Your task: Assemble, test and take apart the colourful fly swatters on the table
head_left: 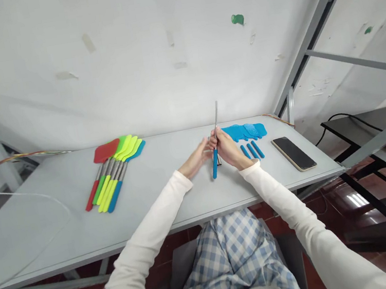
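Observation:
My right hand (227,147) is closed around a thin metal rod (216,113) with a blue handle (215,165) at its lower end. The rod points up and away from me, tilted slightly right. Close on its left is my left hand (198,157), fingers stretched toward the rod and handle; whether they touch is hard to tell. A short piece of metal tube (219,161) shows just behind the handle, partly hidden. Beyond my right hand lie blue spatula heads (246,131), overlapping. Several loose blue handles (252,150) rest in front of them.
Several whole spatulas (109,175) in red, green, yellow and blue lie fanned on the left of the grey table (174,207). A phone (293,153) lies at the right. A white cable (49,194) crosses the left end. The wall (151,72) stands behind.

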A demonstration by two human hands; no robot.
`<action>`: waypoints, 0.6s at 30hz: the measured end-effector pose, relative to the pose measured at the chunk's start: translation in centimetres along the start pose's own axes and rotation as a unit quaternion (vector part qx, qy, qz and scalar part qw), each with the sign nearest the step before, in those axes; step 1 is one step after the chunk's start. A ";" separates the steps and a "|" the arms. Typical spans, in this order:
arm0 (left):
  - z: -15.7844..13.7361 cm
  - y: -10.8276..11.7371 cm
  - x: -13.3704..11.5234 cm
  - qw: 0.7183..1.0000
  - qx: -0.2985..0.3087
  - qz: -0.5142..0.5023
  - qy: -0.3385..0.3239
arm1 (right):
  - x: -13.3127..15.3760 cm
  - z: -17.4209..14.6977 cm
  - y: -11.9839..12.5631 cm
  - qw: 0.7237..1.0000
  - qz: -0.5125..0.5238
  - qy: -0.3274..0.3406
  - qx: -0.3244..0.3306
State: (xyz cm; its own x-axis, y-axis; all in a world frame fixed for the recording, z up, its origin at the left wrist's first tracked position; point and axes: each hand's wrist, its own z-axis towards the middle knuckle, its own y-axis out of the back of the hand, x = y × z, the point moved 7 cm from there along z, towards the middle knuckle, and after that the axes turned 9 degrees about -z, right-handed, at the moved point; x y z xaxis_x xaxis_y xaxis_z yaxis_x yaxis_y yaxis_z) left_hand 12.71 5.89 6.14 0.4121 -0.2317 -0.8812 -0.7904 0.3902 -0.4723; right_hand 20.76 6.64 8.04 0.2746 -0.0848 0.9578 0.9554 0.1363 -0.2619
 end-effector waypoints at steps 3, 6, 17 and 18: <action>-2.6 0.3 2.3 0.990 0.057 0.119 0.058 | 1.5 2.2 1.2 0.999 0.020 0.006 -0.042; -4.3 1.7 2.6 0.986 0.022 0.161 0.046 | 2.8 3.9 2.8 0.997 0.041 -0.003 -0.060; -5.5 3.1 0.8 0.983 -0.082 0.155 -0.049 | 1.6 4.1 1.6 0.990 0.098 0.032 -0.093; -5.3 3.1 0.8 0.983 -0.083 0.156 -0.053 | 1.0 3.9 1.0 0.991 0.098 0.030 -0.091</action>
State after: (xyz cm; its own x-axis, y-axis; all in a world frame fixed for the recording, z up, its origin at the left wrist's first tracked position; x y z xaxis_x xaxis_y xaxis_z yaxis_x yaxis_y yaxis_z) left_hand 8.17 2.15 4.07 0.1758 -0.0263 -0.9841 -0.9455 0.2738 -0.1763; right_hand 21.58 10.57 9.21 0.4584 -0.1337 0.8786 0.8849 -0.0228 -0.4651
